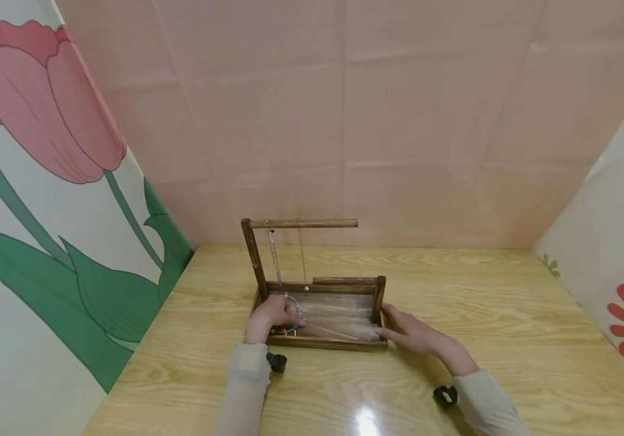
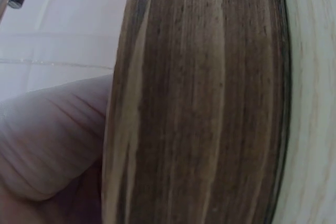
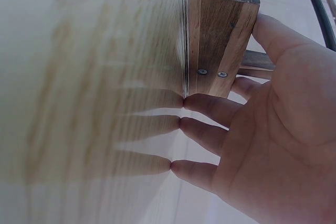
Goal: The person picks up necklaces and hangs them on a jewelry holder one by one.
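A dark wooden jewelry stand (image 1: 327, 343) has a shallow tray at its base. My left hand (image 1: 275, 312) reaches into the tray's left part, and its fingertips pinch a pastel beaded bracelet (image 1: 299, 309). Beneath that hand lies a darker multicolored bracelet (image 1: 283, 331), partly hidden. In the left wrist view, the tray's front wall (image 2: 199, 103) covers the fingers. At the tray's right end, my right hand (image 1: 412, 333) touches the corner with its thumb. Its fingers (image 3: 207, 135) are extended, several tips meeting the tabletop beside the end wall.
A silver chain necklace (image 1: 273, 254) and a thin necklace with a round pendant (image 1: 307, 288) hang from the upper bar (image 1: 328, 223). A lower bar (image 1: 344, 281) extends from the short right post (image 1: 379, 300). The stand sits on a light wooden table (image 1: 486, 303).
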`<state>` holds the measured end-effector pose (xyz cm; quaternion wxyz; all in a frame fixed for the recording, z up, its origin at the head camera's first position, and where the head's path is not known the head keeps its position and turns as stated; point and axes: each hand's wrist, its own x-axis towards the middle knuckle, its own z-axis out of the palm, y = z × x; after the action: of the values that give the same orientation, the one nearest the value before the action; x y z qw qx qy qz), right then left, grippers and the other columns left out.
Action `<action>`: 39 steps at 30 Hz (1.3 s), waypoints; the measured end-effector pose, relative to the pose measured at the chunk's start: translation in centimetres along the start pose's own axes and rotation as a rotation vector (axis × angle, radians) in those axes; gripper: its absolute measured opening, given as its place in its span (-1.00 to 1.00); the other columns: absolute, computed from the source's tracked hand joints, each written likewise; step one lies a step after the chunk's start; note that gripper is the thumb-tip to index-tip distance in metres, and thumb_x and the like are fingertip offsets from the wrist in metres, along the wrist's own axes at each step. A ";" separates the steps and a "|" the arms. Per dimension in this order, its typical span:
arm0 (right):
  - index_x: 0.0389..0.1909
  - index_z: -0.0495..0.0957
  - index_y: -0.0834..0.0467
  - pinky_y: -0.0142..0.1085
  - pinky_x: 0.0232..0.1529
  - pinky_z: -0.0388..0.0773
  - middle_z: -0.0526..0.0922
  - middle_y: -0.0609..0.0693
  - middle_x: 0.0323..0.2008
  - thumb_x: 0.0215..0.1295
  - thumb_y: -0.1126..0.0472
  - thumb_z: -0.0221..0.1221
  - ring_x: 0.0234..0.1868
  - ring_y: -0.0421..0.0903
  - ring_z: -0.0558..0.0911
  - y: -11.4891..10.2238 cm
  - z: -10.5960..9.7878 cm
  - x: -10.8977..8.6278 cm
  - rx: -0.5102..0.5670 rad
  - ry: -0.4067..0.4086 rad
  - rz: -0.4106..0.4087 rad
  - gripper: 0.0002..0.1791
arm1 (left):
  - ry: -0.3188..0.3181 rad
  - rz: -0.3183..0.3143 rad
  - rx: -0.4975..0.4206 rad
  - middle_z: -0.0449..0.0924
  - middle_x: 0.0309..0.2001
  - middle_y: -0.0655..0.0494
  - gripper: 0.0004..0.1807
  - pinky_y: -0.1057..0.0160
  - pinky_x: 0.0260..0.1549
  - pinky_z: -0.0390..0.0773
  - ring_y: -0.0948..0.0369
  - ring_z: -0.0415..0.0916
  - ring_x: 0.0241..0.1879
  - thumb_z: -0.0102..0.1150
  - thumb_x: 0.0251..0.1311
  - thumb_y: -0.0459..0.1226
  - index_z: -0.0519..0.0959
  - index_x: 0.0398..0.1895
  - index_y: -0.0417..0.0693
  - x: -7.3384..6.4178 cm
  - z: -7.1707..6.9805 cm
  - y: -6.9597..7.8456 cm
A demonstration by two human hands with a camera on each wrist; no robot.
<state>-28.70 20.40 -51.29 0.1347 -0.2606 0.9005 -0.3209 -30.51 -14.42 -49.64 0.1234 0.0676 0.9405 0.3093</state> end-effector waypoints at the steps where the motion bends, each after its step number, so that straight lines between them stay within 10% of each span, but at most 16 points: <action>1: 0.42 -0.12 0.28 0.16 0.32 0.06 0.02 0.28 0.40 0.36 -0.12 -0.02 0.38 0.25 0.06 0.0 0.0 0.0 0.002 0.000 -0.001 -0.16 | 0.000 -0.004 0.007 0.17 -0.80 0.28 -0.48 0.38 -0.77 0.14 0.32 0.07 -0.75 0.41 -0.10 -0.01 0.25 -0.83 0.05 0.0 0.1 0.0; 21: 0.43 -0.15 0.26 0.20 0.30 0.06 0.01 0.27 0.40 0.36 -0.15 -0.05 0.39 0.25 0.04 0.3 0.1 0.0 0.017 -0.007 0.005 -0.15 | -0.047 0.136 0.019 -0.02 -0.86 0.33 -0.42 0.42 -0.75 0.07 0.34 -0.10 -0.79 0.35 0.02 -0.17 0.14 -0.88 0.03 -0.2 0.0 0.3; 39: 0.43 -0.17 0.25 0.20 0.30 0.07 -0.01 0.27 0.41 0.36 -0.15 -0.04 0.39 0.24 0.03 0.4 0.2 0.0 0.024 -0.011 0.002 -0.14 | -0.149 0.185 -0.011 0.30 -0.74 0.22 -0.65 0.43 -0.68 0.26 0.33 0.18 -0.71 0.22 0.15 -0.26 0.40 -0.74 -0.09 -0.2 -0.9 -0.3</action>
<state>-28.77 20.51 -51.68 0.1430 -0.2597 0.8961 -0.3303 -30.59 -15.17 -49.07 0.1642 0.1760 0.9168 0.3188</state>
